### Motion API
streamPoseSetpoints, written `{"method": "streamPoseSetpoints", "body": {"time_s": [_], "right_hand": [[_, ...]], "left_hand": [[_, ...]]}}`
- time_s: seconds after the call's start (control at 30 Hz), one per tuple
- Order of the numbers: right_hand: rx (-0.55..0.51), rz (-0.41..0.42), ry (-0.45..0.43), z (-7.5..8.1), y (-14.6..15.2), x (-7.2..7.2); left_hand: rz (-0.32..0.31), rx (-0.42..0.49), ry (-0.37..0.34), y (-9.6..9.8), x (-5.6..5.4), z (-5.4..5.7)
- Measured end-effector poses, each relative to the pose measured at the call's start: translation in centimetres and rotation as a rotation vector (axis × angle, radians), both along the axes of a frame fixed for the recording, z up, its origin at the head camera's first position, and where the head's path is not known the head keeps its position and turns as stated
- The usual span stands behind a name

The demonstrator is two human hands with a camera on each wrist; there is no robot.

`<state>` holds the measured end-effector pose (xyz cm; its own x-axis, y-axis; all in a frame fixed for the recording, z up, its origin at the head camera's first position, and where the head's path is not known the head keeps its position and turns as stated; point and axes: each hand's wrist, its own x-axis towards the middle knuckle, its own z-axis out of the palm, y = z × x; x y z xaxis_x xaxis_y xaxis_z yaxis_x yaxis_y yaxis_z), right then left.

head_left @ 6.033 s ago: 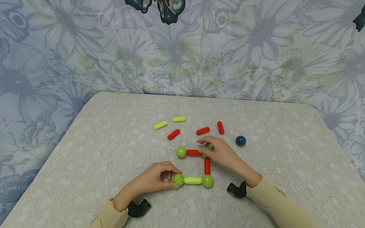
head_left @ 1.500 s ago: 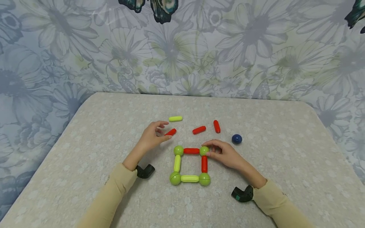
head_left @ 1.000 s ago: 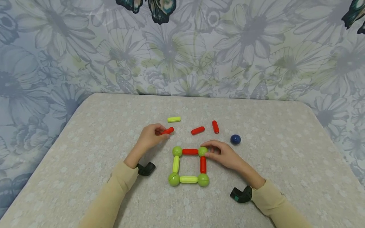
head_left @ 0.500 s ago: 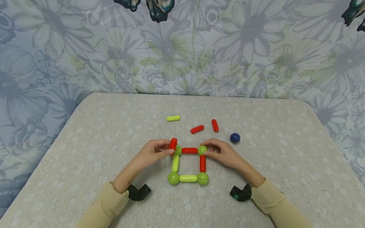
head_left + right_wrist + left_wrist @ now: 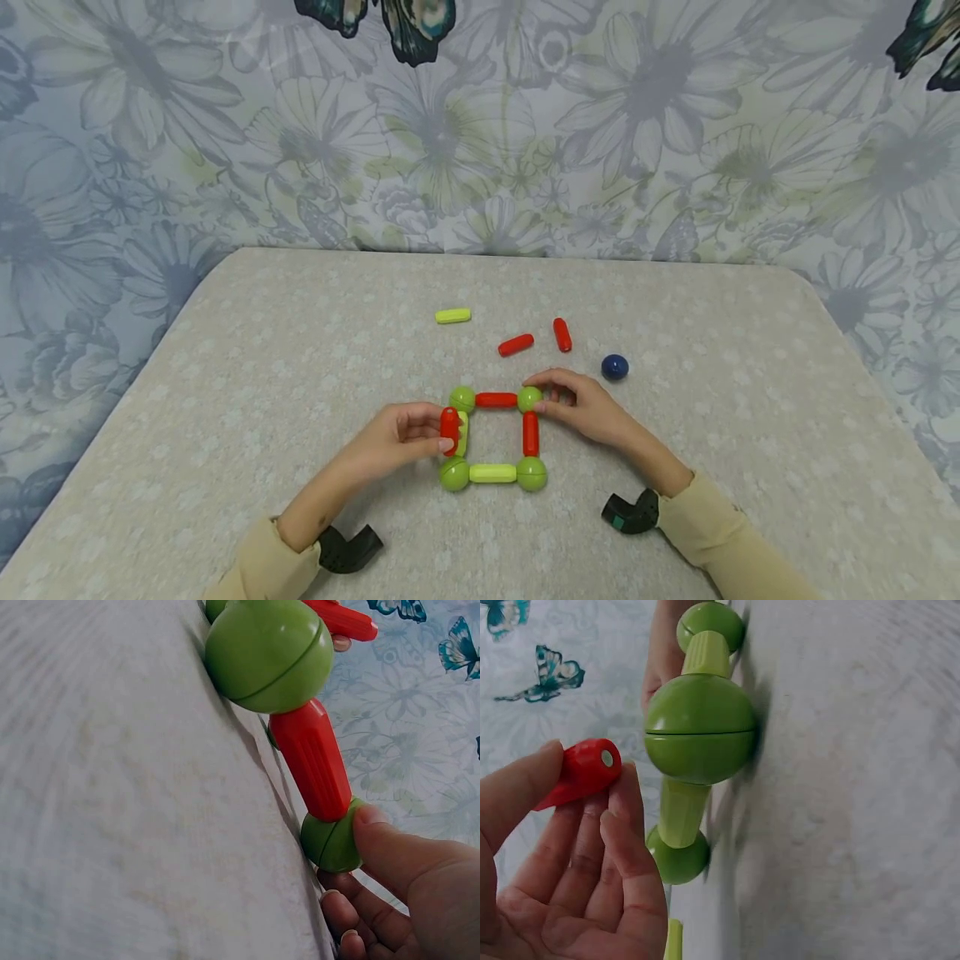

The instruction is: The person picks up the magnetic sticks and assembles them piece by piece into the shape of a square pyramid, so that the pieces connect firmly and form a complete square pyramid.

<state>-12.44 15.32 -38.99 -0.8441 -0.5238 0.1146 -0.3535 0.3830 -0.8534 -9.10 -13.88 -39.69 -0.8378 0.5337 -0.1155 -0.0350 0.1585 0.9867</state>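
Observation:
A square of green balls joined by short rods lies on the table; its far rod [image 5: 497,400] and right rod [image 5: 531,435] are red, its near rod [image 5: 492,473] and left rod [image 5: 462,437] yellow-green. Between thumb and fingertips my left hand [image 5: 393,437] pinches a loose red magnetic rod [image 5: 449,427], which overlaps the left side in the head view. A pale round spot shows on that rod's end in the left wrist view, close to the near-left ball [image 5: 700,729]. My right hand [image 5: 588,410] holds the far-right ball [image 5: 529,398] between thumb and fingers.
Behind the square lie a yellow-green rod [image 5: 453,316] and two red rods, one slanted [image 5: 516,345] and one pointing away [image 5: 562,334]. A dark blue ball [image 5: 615,367] sits beyond my right hand. The patterned tablecloth [image 5: 225,400] ends at a floral backdrop [image 5: 480,125].
A yellow-green rod became the square's left side. My left hand then picked up a red rod from behind and brought it nearer, beside that side. My right hand stays at the far-right ball.

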Motion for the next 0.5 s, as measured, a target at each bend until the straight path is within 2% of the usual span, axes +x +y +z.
{"method": "streamPoseSetpoints", "body": {"time_s": [0.07,0.3,0.5], "right_hand": [[0.002,-0.002,-0.001,-0.1,0.0,0.1],[-0.01,-0.003,0.03,-3.7,0.8,-1.2],[-0.021,0.011,0.044,-3.9,0.9,-1.4]], "left_hand": [[-0.002,0.011,-0.018,0.0,0.2,-0.2],[-0.049,0.078,0.004,0.3,0.7,-0.7],[-0.064,0.107,0.031,0.3,0.8,-0.7]]}}
